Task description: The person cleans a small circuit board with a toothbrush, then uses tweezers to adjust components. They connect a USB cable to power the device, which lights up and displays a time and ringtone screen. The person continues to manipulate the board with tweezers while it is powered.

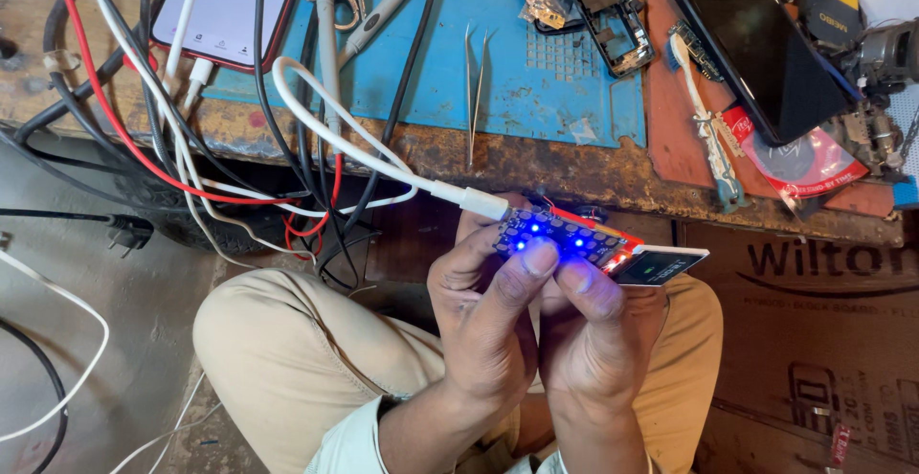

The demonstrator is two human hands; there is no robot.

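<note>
A small circuit board (565, 235) sits in both hands over the person's lap, near the front edge of the counter (536, 163). It is a thin, flat card studded with tiny parts, with several blue lights glowing on its top face and a small lit screen (661, 266) at its right end. A white cable (354, 144) is plugged into its left end and loops up over the counter.

The left hand (488, 321) is closed on the board, thumb pressed on the top face and fingers curled beneath. The right hand (598, 330) is closed on it too, thumb on the near edge just beside the screen.

The board looks light and stiff, but fragile: bare parts and solder on its face could suffer under pressure, and the plugged cable may tug at its socket. The edges seem the safest places to hold.

On the blue mat (536, 72) beyond lie tweezers (474, 86), a stripped phone frame (598, 5) and test probes (383, 5). A phone (225, 5) with a lit screen lies at far left among tangled red, black and white wires, and a dark phone (761, 48) rests at far right. A cardboard box (814, 340) stands to the right of the knees.
</note>
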